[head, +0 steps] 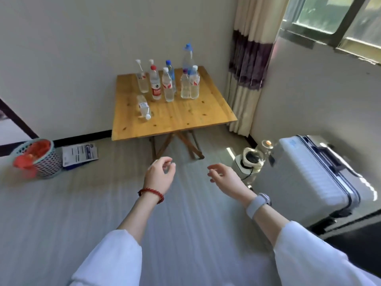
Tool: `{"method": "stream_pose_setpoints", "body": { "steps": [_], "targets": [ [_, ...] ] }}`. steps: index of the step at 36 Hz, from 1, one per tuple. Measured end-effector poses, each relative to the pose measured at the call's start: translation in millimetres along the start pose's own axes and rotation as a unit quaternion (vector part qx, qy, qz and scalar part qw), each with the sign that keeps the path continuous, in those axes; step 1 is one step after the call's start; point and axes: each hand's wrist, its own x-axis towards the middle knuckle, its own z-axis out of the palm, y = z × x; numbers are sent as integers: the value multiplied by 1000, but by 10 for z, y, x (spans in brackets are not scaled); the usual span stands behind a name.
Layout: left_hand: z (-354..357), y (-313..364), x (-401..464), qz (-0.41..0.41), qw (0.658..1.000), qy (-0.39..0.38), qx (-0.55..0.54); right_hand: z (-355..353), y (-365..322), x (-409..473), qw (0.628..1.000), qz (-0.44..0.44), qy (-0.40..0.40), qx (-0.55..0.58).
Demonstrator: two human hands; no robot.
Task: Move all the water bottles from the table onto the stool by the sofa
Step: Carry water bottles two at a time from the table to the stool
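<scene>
Against the wall stood a wooden folding table (185, 118) bearing perhaps seven upright water bottles (169, 86) and one fallen bottle (143, 107). Well short of it, left hand (159, 174) and right hand (223, 175) hung loosely curled, holding nothing.

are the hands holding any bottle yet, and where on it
No. The left hand and right hand are both empty, short of the table with the bottles.

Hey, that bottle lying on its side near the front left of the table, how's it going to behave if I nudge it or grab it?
The lying bottle is round, so a nudge would probably roll it across the table. It looks clear and thin-walled, so it may flex when squeezed. How full it is isn't clear.
</scene>
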Motion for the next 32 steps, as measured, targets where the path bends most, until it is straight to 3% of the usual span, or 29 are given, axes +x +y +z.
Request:
{"method": "stream_pose_setpoints", "body": {
  "steps": [10, 18, 27, 32],
  "targets": [
    [464, -215, 2153, -13, 1000, -24, 0, -191, -156, 2295, 999, 2, 12, 35],
    [480, -348, 4073, -50, 998, 22, 9, -230, -607, 4331, 1000, -17, -4, 25],
    [394, -844, 5603, -116, 992, 35, -28, 147, -1127, 5977, 999, -35, -26, 29],
    [479, -1233, 6523, -120, 992, -5, -41, 444, -1231, 6767, 998, -22, -3, 56]
  ]
}}
